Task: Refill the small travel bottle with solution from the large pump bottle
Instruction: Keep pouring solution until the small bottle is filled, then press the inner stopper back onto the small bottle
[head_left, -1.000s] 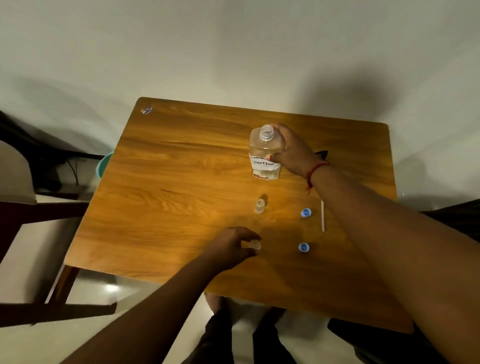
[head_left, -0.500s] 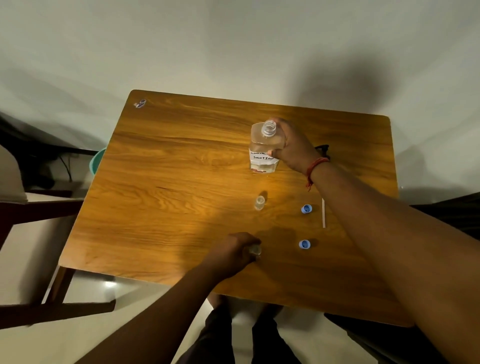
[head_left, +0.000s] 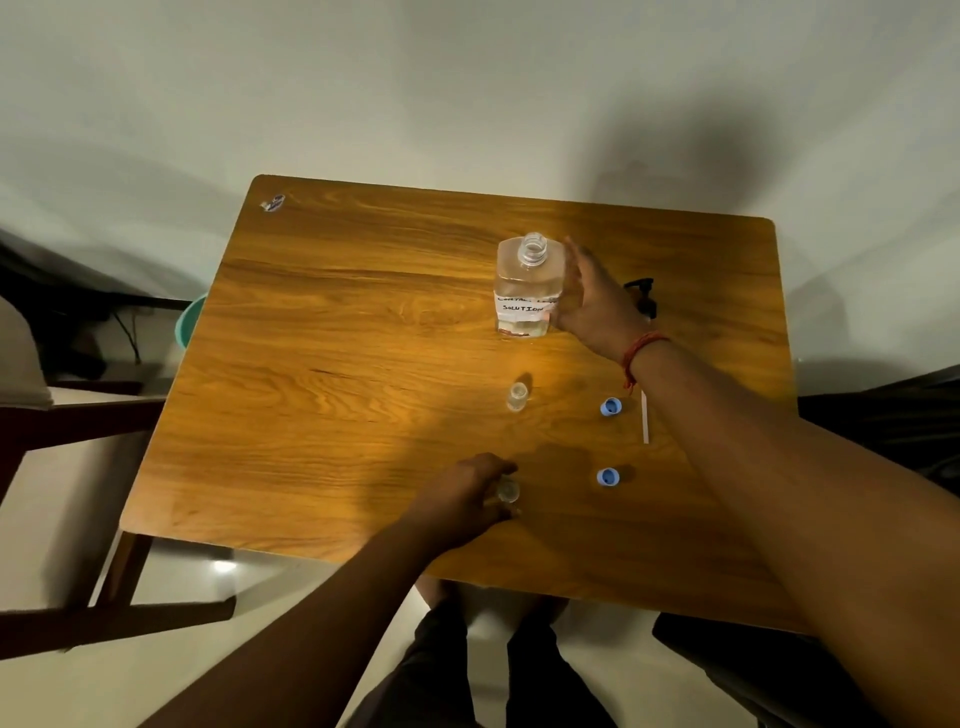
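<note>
The large clear bottle, uncapped and with a white handwritten label, stands upright at the back of the wooden table. My right hand lies against its right side with the fingers stretched out and loosened. My left hand is closed around a small clear travel bottle near the table's front edge; only the bottle's open top shows. A second small clear bottle stands open between the two hands.
Two blue caps lie right of the small bottles. A white dip tube lies beside my right forearm, and the black pump head sits behind my right hand. A wooden chair and a teal object are at the left.
My right hand has loosened from a grip around the large bottle to straightened fingers beside it. The left hand still holds the small bottle in the same place.
</note>
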